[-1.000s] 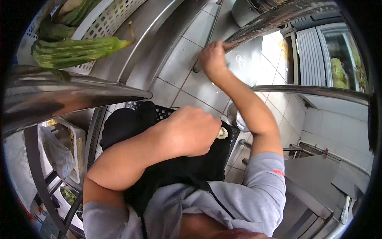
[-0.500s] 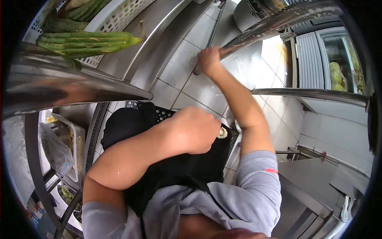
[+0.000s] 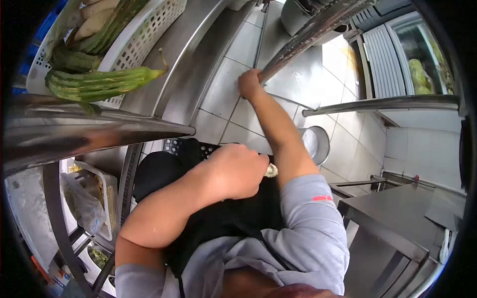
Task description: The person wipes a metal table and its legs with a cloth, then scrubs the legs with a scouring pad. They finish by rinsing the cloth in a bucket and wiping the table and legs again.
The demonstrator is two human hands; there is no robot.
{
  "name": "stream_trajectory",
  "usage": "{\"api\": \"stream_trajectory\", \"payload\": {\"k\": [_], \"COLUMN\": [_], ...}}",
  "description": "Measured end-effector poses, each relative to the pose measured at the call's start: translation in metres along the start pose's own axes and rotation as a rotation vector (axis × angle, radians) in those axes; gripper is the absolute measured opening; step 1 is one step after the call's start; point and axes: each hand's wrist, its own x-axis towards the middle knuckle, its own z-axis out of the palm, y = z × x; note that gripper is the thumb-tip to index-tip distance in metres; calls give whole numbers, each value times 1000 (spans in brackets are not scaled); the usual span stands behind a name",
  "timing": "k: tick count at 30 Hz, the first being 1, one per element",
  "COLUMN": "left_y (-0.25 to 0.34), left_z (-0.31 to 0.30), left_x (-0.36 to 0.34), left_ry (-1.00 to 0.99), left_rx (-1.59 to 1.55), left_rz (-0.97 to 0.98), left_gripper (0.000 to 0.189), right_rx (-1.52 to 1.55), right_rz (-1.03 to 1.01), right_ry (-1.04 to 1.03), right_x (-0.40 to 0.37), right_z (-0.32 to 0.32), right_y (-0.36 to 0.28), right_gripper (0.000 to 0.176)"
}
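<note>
My left hand point(image 3: 236, 171) is closed in a fist on a small pale, whitish piece point(image 3: 271, 171); only its tip shows past my fingers. The fist hovers over a black bag in a black perforated crate point(image 3: 174, 145) against my black apron. My right hand point(image 3: 249, 83) reaches forward with the arm stretched out and grips the lower end of a slanted steel edge point(image 3: 308, 35).
Ridged green gourds point(image 3: 99, 83) lie in a white basket point(image 3: 144, 35) on the steel counter point(image 3: 99, 131) at upper left. A steel pot point(image 3: 317, 144) stands on the tiled floor. Steel table point(image 3: 397, 208) at lower right, glass-door fridge point(image 3: 422, 54) at upper right, shelves with bags at lower left.
The view has shifted; my right hand has moved a little down and left along the steel edge. The floor pot shows more fully. My left fist stays in place.
</note>
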Motion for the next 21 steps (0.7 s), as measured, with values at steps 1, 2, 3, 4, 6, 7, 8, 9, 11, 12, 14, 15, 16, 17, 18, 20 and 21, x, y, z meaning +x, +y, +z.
{"api": "stream_trajectory", "payload": {"k": [1,2,3,4,6,7,8,9,11,12,14,15,16,17,18,20,21], "left_y": [-1,-4,-6,-5,-3,-1,0,1,4,4,-1,0,2,0,-1,-3,-3], "left_z": [-2,-3,-2,-3,-8,-7,-7,-7,-3,-3,0,1,4,1,-2,-5,-4], "left_x": [2,3,3,3,3,3,1,0,-2,-3,-4,-5,-6,-3,1,4,4], "left_ry": [19,42,60,58,57,56,67,75,61,57,73,84,66,63,68,109,123], "left_rx": [18,36,43,38,32,13,6,3,17,38,22,-2,0,20,45,51,43], "left_rz": [18,32,40,34,22,30,38,47,45,48,57,74,65,63,57,77,82], "left_gripper": [21,20,20,19,18,18,18,17,17,17,17,17,16,16,16,15,15], "right_rx": [-10,-23,-24,-23,14,55,91,57,-7,5,36,34,33,24,-13,-82,-97], "right_rz": [-30,-63,-41,-25,24,53,90,31,-74,20,175,108,45,-1,9,3,-21], "right_ry": [-31,-57,-15,24,56,39,36,76,164,100,-50,4,49,108,104,102,124], "right_x": [-6,-11,-21,-33,-38,-38,-35,-24,14,26,34,30,19,14,1,-35,-58], "right_z": [-16,-34,-52,-69,-81,-78,-80,-60,6,12,14,17,21,18,3,-43,-67], "right_y": [14,29,42,57,65,62,61,52,19,9,-23,-24,-17,-1,14,32,45], "right_gripper": [27,27,27,27,27,28,28,28,29,29,29,29,30,30,30,31,31]}}
